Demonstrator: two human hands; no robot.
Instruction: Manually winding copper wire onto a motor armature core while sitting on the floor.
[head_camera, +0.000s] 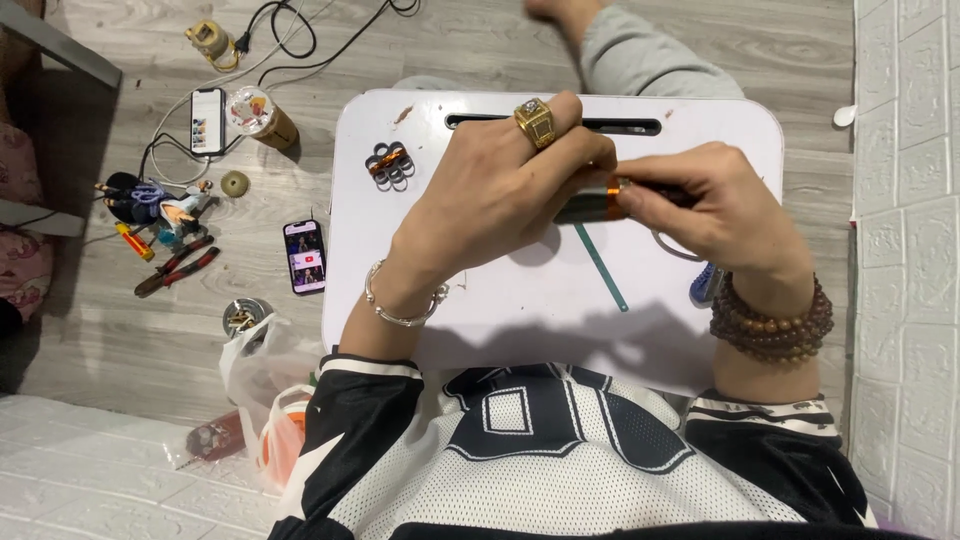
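Both of my hands meet over a small white lap table (380, 280). My left hand (500, 190), with a gold ring and a silver bracelet, closes around a dark cylindrical piece with an orange band (612, 200). My right hand (715, 205), with brown bead bracelets at the wrist, pinches the same piece from its right end. Most of the piece is hidden by my fingers. A thin green strip (602, 268) lies on the table under my hands. A cluster of small rings with an orange piece (390, 165) sits at the table's far left.
On the wooden floor to the left lie two phones (305, 257), red-handled pliers (178, 268), a small figurine (160, 205), a round canister (258, 115) and cables. A white plastic bag (265, 385) sits near my left elbow. A white brick-pattern wall (905, 250) stands at right.
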